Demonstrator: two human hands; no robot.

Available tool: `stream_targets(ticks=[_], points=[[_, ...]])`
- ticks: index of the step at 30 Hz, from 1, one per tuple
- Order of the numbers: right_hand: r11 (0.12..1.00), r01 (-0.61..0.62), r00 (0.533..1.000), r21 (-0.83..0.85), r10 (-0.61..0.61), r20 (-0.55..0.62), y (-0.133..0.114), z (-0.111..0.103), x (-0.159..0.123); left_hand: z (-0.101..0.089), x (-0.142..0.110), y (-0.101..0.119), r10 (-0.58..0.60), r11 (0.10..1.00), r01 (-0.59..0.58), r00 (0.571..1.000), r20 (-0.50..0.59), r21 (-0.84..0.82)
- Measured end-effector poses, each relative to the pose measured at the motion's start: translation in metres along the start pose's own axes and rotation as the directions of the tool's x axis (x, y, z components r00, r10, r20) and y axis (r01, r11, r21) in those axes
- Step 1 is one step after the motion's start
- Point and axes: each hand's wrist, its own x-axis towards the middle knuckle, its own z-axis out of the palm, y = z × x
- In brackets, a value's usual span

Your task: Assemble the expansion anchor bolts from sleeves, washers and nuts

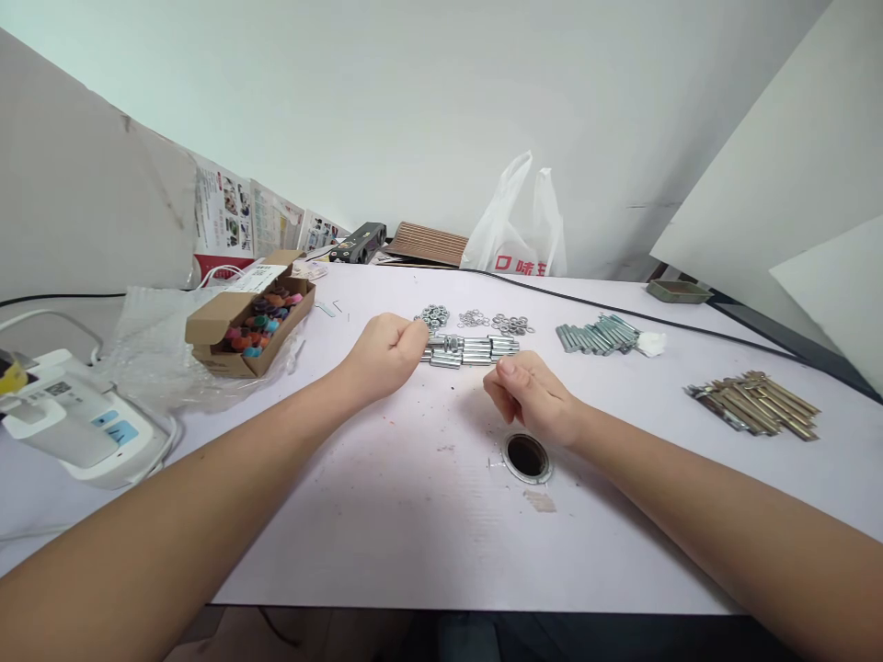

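My left hand (390,354) is closed in a fist, its back toward me. From its thumb side sticks a silvery bolt (450,343) with what looks like a nut and washer on it, pointing right. Behind and below the bolt lie rows of shiny metal sleeves (475,351) on the white table. My right hand (528,391) is just right of the sleeves, fingers curled and thumb pressed to the forefinger; whatever it may pinch is hidden. Beyond the hands are piles of nuts (434,316), thin spring washers (474,318) and flat washers (511,325).
Threaded studs (597,335) lie right of the washers, and brassy anchor bolts (755,405) farther right. A round cable hole (527,457) opens below my right hand. At left stand a cardboard box (252,317) of colourful pieces and a white device (89,423). A black cable (586,299) crosses behind.
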Motion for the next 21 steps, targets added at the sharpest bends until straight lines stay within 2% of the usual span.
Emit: stream_targets(ticks=[5,10,14,17,19,21], points=[[0.994,0.044,0.987,0.096,-0.029,-0.156,-0.001,0.001,0.0,0.001,0.0,0.001,0.01,0.999,-0.01,1.0,0.022,0.03],[0.999,0.001,1.0,0.038,-0.001,-0.011,-0.002,0.0,0.001,0.0,0.0,-0.001,0.004,0.999,-0.004,1.0,0.012,0.041],[0.998,-0.061,0.994,-0.018,0.059,-0.097,-0.001,0.002,0.004,0.002,-0.002,0.001,0.02,0.999,-0.02,1.0,0.015,0.036],[0.993,-0.116,0.989,0.027,0.118,-0.09,-0.002,0.007,0.005,0.008,-0.005,0.006,0.023,1.0,-0.022,0.998,0.054,-0.012],[0.994,-0.094,0.989,0.051,0.099,-0.106,-0.002,0.011,0.005,0.012,-0.007,0.009,0.012,0.999,-0.007,0.996,0.093,-0.051],[0.998,-0.055,0.98,0.02,0.057,-0.191,-0.002,0.012,0.006,0.014,-0.009,0.01,0.003,0.998,0.004,0.993,0.118,-0.06]])
